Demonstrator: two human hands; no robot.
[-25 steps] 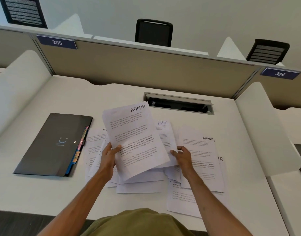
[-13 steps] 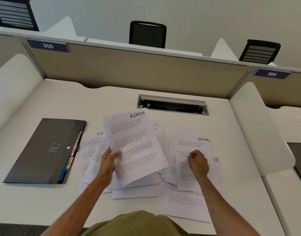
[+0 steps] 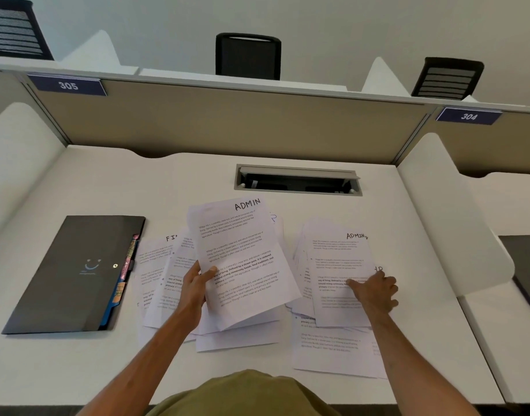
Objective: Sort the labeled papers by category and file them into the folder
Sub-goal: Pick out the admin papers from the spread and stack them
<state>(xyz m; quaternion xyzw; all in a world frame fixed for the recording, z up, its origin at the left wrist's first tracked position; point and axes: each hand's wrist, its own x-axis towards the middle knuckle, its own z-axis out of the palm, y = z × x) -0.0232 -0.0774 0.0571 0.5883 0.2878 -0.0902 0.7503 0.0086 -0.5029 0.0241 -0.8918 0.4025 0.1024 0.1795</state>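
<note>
My left hand grips a printed sheet marked ADMIN by its lower left edge and holds it tilted above a loose pile of papers in the middle of the white desk. My right hand pinches the right edge of a second ADMIN sheet on top of the right-hand pile, thumb on the page. A sheet marked FIN pokes out at the left, and an HR label shows just above my right hand. The dark folder with coloured tabs lies shut at the left.
A cable slot opens in the desk behind the papers. White curved dividers stand at both sides, and a beige partition closes the back. Office chairs stand beyond it. A dark object lies on the neighbouring desk at the right.
My right hand has moved from the middle pile rightward to the right edge of the second ADMIN sheet. My left hand keeps holding the first ADMIN sheet.
</note>
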